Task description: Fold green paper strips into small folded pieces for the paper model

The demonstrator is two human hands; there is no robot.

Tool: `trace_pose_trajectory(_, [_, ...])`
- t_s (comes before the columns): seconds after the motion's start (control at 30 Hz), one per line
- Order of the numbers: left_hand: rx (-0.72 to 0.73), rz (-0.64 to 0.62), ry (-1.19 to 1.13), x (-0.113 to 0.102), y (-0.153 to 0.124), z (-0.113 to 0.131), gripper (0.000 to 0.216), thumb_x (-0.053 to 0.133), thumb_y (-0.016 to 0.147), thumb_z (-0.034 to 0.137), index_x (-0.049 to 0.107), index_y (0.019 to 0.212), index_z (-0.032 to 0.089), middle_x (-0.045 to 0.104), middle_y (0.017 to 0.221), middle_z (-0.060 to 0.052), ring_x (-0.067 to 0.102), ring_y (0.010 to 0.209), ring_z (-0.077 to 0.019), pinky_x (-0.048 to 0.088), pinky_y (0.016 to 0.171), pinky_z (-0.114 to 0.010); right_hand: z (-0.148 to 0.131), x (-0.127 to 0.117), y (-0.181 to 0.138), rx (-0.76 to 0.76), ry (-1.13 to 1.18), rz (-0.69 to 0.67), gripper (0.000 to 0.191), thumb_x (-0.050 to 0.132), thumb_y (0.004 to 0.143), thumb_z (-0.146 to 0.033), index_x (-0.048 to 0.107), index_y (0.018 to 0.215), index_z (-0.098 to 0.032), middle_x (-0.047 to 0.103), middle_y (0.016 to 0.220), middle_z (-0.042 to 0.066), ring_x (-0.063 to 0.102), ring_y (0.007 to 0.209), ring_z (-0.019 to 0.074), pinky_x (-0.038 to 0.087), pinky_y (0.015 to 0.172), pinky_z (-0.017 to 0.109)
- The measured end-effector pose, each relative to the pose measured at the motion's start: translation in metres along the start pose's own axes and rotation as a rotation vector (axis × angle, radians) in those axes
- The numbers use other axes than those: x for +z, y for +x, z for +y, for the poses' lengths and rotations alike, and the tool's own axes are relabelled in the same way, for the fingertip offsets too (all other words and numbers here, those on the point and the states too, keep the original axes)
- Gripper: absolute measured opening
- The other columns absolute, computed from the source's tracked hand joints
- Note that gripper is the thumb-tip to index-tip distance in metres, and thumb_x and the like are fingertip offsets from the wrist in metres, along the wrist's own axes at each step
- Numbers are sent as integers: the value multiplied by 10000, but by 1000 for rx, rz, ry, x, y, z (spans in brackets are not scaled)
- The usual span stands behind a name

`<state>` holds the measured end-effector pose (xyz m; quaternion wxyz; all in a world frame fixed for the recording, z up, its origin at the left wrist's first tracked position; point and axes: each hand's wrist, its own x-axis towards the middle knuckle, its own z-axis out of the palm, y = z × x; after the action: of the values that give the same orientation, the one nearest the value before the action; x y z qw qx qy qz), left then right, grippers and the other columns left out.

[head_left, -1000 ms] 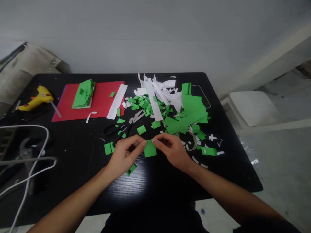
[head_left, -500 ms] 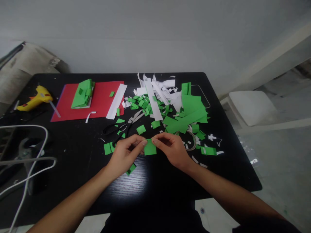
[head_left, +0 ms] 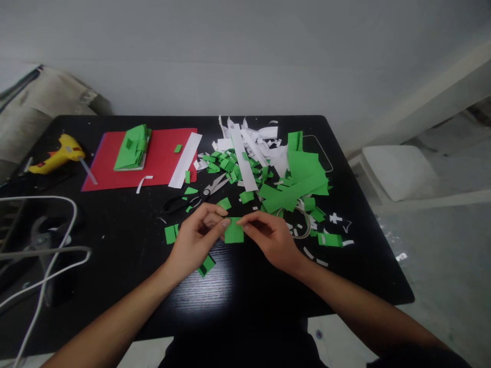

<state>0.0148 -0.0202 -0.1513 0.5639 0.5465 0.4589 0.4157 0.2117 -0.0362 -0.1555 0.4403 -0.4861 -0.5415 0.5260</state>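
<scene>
A small green paper piece [head_left: 233,232] is held just above the black table [head_left: 115,245] between both hands. My left hand [head_left: 195,240] pinches its left edge, fingers curled. My right hand [head_left: 270,237] pinches its right edge. Black-handled scissors [head_left: 192,200] lie just beyond my left hand. Green scraps [head_left: 171,233] lie to the left and under my left wrist.
A heap of green and white paper strips [head_left: 268,168] covers the middle back. A red sheet [head_left: 161,158] with a folded green stack [head_left: 132,148] lies back left, a yellow glue gun [head_left: 57,153] beside it. White cables [head_left: 42,250] run at the left edge. A tape roll [head_left: 303,222] sits right of my hand.
Both hands shifted slightly left and away with the green piece. My left fingers have curled further over its left edge.
</scene>
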Motion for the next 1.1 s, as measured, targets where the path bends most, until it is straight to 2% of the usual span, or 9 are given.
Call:
trace_pose_trajectory(0.2, [20,-67,60,-1,-3,-1,180,684,957,251,593,1108,212,659,733,44,667,689,-113,525,678,-225,-2,-1,1,12,-14,77,113,701,909,-248,808,936,-229,822,922,30,763,826,186,617,765,307])
trace_pose_trajectory(0.43, [35,-74,96,-2,-4,-4,86,645,988,247,574,1024,214,637,758,46,651,719,-97,507,707,-215,0,0,0,-19,-36,99,130,703,908,-223,822,958,-239,829,943,26,777,851,193,635,807,320])
trace_pose_trajectory(0.6, [42,-83,151,-3,-4,-5,78,611,1008,256,566,1059,219,643,788,39,649,753,-103,508,742,-229,-1,0,0,-55,-57,114,133,697,914,-204,819,957,-230,825,946,30,771,844,184,628,789,299])
trace_pose_trajectory(0.8, [8,-80,127,-2,-4,-6,173,703,951,286,558,1013,215,616,751,48,634,700,-106,499,674,-222,3,0,-1,-108,-100,137,141,694,916,-198,818,977,-227,816,920,30,753,796,169,596,701,265])
trace_pose_trajectory(1.1, [-39,-73,104,0,-3,-4,142,695,947,279,578,945,199,655,745,39,707,705,-112,547,690,-213,6,0,0,-105,-90,139,132,705,916,-209,820,974,-238,805,901,29,725,748,159,567,664,266])
